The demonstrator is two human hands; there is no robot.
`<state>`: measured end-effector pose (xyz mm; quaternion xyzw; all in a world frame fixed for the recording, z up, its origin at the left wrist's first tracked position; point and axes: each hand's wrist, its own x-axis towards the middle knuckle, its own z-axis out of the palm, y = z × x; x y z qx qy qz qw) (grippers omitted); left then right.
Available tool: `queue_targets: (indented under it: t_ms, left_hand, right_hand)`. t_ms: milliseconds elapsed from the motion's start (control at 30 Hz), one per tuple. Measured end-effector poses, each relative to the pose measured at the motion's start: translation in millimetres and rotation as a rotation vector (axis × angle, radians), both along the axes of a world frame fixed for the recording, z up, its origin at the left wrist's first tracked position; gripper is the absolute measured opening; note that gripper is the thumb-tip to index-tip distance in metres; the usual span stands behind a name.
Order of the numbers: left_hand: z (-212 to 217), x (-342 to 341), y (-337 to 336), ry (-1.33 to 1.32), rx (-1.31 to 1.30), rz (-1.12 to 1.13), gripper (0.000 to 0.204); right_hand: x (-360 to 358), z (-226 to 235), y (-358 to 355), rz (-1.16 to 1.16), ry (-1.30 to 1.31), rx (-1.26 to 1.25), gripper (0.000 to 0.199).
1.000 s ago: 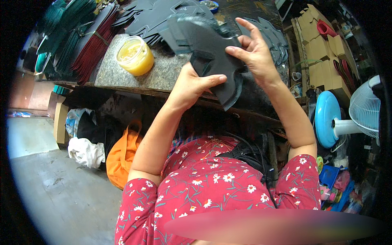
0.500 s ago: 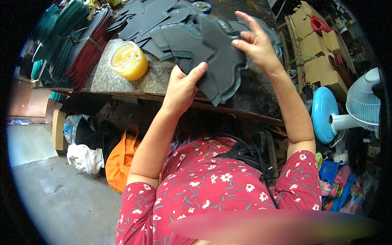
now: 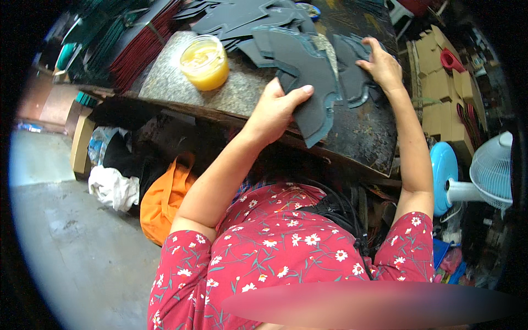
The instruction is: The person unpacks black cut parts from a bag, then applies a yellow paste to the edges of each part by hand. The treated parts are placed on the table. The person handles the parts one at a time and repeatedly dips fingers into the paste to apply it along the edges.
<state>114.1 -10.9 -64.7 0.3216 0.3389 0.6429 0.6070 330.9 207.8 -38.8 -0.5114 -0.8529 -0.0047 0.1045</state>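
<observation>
My left hand (image 3: 279,110) grips a dark grey cut sheet piece (image 3: 316,77) by its near left part, thumb on top and the other fingers hidden beneath. This piece has curved, notched sides and a bluish, shiny edge. To its right, another dark grey cut piece (image 3: 350,74) lies on the worn bench (image 3: 360,132). My right hand (image 3: 383,67) is at that second piece's right side, thumb and forefinger spread apart at its surface; the remaining fingers are partly hidden.
An open jar of yellow paste (image 3: 204,69) stands on a speckled stone slab (image 3: 159,82). More grey cut pieces (image 3: 242,25) lie heaped behind. Bundled red-edged sheets (image 3: 144,47) sit at the left. A fan (image 3: 491,170) and cardboard boxes (image 3: 440,71) are on the right.
My right hand has moved right, away from my left hand, and the top cut piece now lies on the right of the bench. My left hand still holds a piece. The view has shifted.
</observation>
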Motion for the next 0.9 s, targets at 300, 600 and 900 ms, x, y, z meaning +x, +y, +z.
queue_targets:
  t_ms: [300, 600, 900]
  left_hand:
    - [7, 1, 4, -0.024, -0.007, -0.029, 0.036]
    - [10, -2, 0, 0.028, -0.147, -0.003, 0.036]
    - [4, 1, 4, 0.017, -0.131, 0.021, 0.033]
  right_hand:
    - [-132, 86, -39, 0.823, 0.447, 0.103, 0.031]
    - [-235, 90, -118, 1.096, -0.067, 0.045, 0.048]
    - [-181, 96, -90, 1.067, 0.041, 0.147, 0.041]
